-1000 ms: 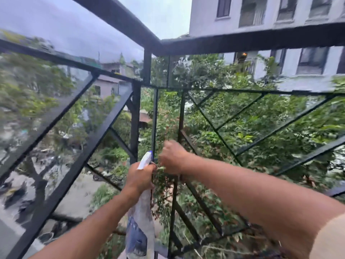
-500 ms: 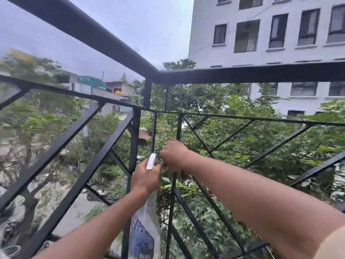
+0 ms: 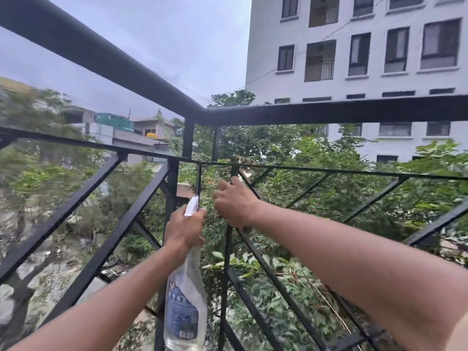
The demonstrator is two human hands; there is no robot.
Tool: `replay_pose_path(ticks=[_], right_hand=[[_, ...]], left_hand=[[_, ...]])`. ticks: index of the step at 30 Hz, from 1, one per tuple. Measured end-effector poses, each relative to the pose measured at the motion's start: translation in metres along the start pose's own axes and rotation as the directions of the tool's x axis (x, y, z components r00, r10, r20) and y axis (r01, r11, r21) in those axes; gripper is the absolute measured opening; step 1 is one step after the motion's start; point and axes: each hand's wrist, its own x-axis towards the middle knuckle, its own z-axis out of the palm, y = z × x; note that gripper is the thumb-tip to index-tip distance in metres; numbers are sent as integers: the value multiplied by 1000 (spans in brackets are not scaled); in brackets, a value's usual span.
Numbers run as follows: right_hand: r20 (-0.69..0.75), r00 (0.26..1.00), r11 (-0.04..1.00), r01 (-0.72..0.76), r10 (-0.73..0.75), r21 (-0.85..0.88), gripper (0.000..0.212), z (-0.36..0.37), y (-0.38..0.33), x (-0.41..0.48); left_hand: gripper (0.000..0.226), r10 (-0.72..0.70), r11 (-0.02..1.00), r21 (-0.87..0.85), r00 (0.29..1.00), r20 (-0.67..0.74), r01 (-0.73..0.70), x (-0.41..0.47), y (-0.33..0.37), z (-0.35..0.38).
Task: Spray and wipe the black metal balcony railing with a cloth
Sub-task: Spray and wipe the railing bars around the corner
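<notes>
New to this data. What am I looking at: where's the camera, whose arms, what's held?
There is no machine: a person works with bare hands, and the one picture comes from a wide-angle camera worn on the head, looking forward and down. No table here; ahead is the corner of a black metal railing, with trees and a white building beyond. The left hand grips the neck of a clear spray bottle. The right hand curls its fingers round a thin upright bar of the railing. No cloth shows; one may be hidden under that hand.
</notes>
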Motion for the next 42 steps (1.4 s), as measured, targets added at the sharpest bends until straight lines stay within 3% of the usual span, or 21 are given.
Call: replay_pose_path(ticks=[3,8,13,17,19,24,28,30,37,42], right_hand=[[-109,989,994,-105,103,-6,16,-13,29,9],[-95,972,976,-210,214,48,16,-8,16,6],[-72,994,997,-77,77,6,11,-7,21,4],[-135,958,967,-242,252,82,9,-23,33,21],[-149,950,958,-258,276,128,11,-18,24,17],[-94,994,991,-52,63,124,18,13,-4,-15],[-155,964,971,-193,215,141,4,-8,21,9],[-179,953,963,-215,243,164,10,-9,30,16],[-295,939,965,-107,177,239,20,16,39,11],[-324,936,945,-27,138,326,28,25,49,10]], left_hand=[[35,-7,999,-32,1000,27,8,10,9,4],[39,22,998,-65,997,71,-17,20,19,13],[37,21,998,-63,996,84,-16,13,23,10],[35,38,999,-41,995,92,-34,13,23,6],[36,55,998,-24,993,101,-53,13,21,4],[35,89,996,-3,986,139,-90,10,17,0],[30,101,995,-26,983,151,-99,10,18,2],[24,105,994,-33,983,151,-101,12,14,3],[22,216,976,-75,963,162,-206,29,14,9],[15,212,970,-148,971,113,-195,50,30,13]])
